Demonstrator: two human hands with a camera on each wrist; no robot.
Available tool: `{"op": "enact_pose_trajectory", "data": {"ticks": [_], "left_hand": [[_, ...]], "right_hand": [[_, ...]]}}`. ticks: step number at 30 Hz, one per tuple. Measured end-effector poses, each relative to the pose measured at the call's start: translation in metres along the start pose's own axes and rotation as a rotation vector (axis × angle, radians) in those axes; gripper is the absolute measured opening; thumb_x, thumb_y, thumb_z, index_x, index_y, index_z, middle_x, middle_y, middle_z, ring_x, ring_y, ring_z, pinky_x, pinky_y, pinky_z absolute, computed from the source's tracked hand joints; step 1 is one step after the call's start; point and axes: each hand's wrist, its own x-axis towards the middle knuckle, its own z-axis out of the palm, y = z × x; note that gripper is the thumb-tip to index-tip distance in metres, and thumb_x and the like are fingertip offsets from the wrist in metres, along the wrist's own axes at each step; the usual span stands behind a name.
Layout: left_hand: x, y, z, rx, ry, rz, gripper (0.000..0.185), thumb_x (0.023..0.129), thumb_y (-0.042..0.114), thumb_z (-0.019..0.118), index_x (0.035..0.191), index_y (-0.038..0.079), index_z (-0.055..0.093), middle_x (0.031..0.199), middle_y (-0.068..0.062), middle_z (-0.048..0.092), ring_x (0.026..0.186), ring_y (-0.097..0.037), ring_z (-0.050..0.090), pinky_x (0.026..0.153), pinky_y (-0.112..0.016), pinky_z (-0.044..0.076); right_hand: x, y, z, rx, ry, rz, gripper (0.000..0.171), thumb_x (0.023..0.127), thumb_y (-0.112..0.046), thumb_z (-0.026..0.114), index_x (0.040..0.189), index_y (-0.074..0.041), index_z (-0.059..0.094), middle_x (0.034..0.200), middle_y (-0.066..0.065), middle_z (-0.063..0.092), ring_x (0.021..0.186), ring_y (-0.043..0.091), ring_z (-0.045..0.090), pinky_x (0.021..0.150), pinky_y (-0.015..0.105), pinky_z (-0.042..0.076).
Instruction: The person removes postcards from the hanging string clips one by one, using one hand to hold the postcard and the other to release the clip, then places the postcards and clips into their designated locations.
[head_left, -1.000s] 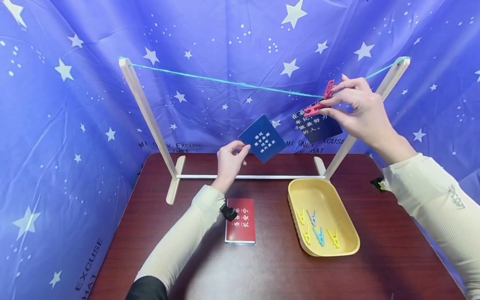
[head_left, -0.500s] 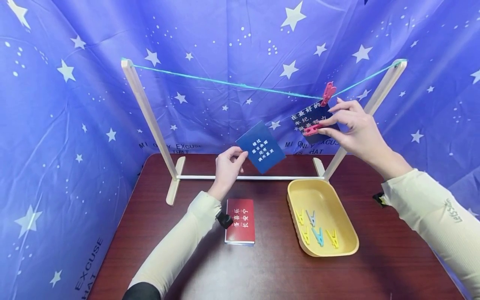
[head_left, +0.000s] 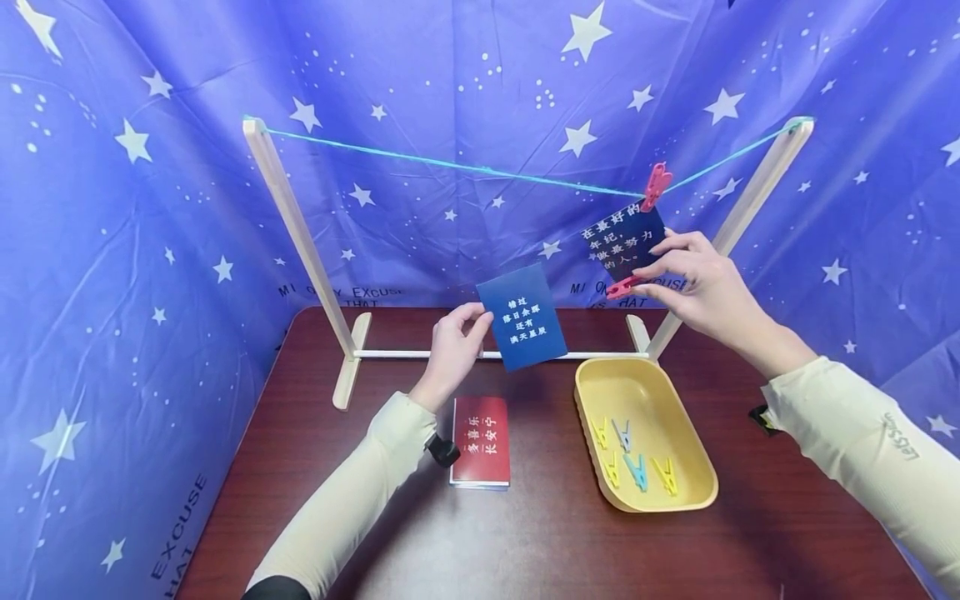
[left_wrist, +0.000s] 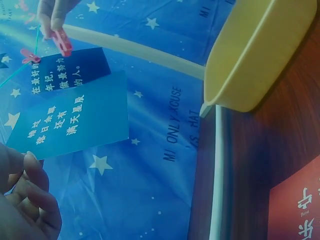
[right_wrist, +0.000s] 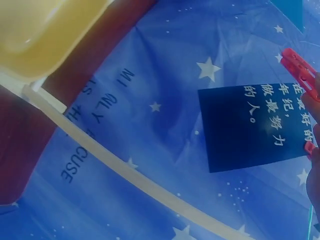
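Note:
My left hand [head_left: 452, 346] pinches the left edge of a blue card [head_left: 522, 318] with white lettering, held above the table in front of the rack. In my right hand [head_left: 708, 292] a red clothespin [head_left: 624, 287] is pinched between thumb and fingers, its nose pointing left. A dark navy card [head_left: 626, 237] hangs tilted from the green string [head_left: 450, 166], fixed at its upper right corner by another red clothespin [head_left: 656, 185]. In the left wrist view the blue card [left_wrist: 75, 117] overlaps the hanging card [left_wrist: 75, 70].
A wooden rack post [head_left: 300, 237] stands at each end of the string. On the dark red table [head_left: 570, 550] lies a red card [head_left: 482, 442] atop a small stack, beside a yellow tray [head_left: 693, 450] holding several yellow and blue clothespins. A starry curtain [head_left: 420, 75] hangs behind.
My right hand has moved down from the string with its red clothespin, leaving the other clothespin on the navy card. My left hand has lowered slightly and turned the blue card more upright.

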Motion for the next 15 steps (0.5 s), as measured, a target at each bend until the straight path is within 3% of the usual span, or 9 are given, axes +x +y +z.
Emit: {"op": "enact_pose_trajectory", "data": {"ticks": [4,8,11,15], "left_hand": [[-0.004,-0.001,-0.001,0.016,-0.012,-0.013,0.022,0.101,0.009,0.066,0.115,-0.006,0.072,0.08,-0.015,0.068,0.045,-0.007,0.05,0.046,-0.021,0.043],[-0.006,-0.003,-0.002,0.031,-0.028,-0.011,0.023,0.101,0.01,0.066,0.118,-0.005,0.073,0.099,-0.02,0.072,0.045,-0.006,0.05,0.046,-0.021,0.042],[-0.007,-0.004,-0.002,0.04,-0.037,-0.005,0.023,0.101,0.01,0.065,0.117,-0.004,0.074,0.101,-0.019,0.072,0.045,-0.006,0.05,0.047,-0.021,0.042],[-0.008,-0.004,-0.003,0.083,-0.029,0.008,0.023,0.101,0.01,0.066,0.117,-0.004,0.075,0.108,-0.018,0.075,0.056,-0.012,0.059,0.06,-0.025,0.052]], "right_hand": [[-0.007,0.0,0.005,0.0,-0.023,0.008,0.028,0.071,0.01,0.089,0.095,-0.001,0.081,0.108,0.022,0.068,0.124,0.047,0.056,0.085,0.021,0.041],[-0.012,0.0,0.009,0.021,-0.038,0.021,0.029,0.07,0.01,0.089,0.095,-0.001,0.081,0.11,0.022,0.066,0.126,0.05,0.055,0.09,0.009,0.037],[-0.013,0.0,0.01,0.03,-0.043,0.018,0.029,0.07,0.01,0.09,0.095,0.0,0.08,0.11,0.023,0.066,0.126,0.051,0.054,0.094,0.003,0.032],[-0.014,0.0,0.013,0.025,-0.052,0.023,0.029,0.069,0.009,0.09,0.094,-0.001,0.08,0.11,0.022,0.066,0.127,0.052,0.054,0.092,0.003,0.033]]}}
